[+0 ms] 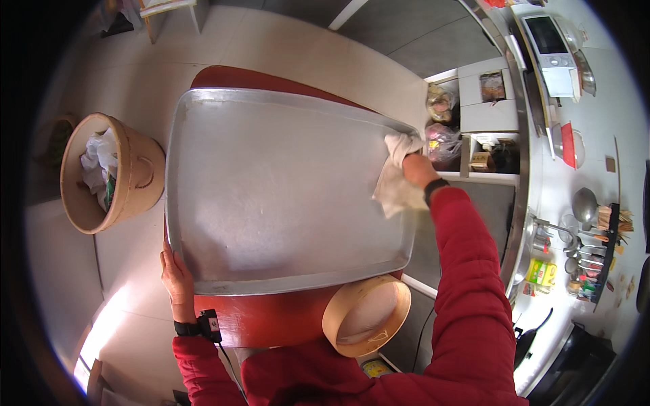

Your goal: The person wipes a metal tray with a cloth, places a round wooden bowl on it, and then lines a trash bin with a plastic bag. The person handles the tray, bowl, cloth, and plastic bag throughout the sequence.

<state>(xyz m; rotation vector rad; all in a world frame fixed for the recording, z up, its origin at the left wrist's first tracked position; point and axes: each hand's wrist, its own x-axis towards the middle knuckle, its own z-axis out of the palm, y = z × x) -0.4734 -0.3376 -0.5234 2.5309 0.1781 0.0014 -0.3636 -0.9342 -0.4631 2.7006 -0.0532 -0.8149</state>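
Observation:
A large shallow metal tray lies on a red table in front of me. At its near left corner, my left hand grips the rim, with the fingers along the outer side. My right hand is closed around a cream cloth at the tray's right end. The cloth bunches up above the fist and hangs down over the inner wall and the rim. Only a dull sheen and a few faint marks show on the tray's floor. My fingertips inside the cloth are hidden.
A round wooden-framed sieve rests at the table's near right edge. Left of the table stands a tan bucket with plastic bags inside. Open cabinet shelves hold bagged goods on the right. A microwave sits on the counter beyond.

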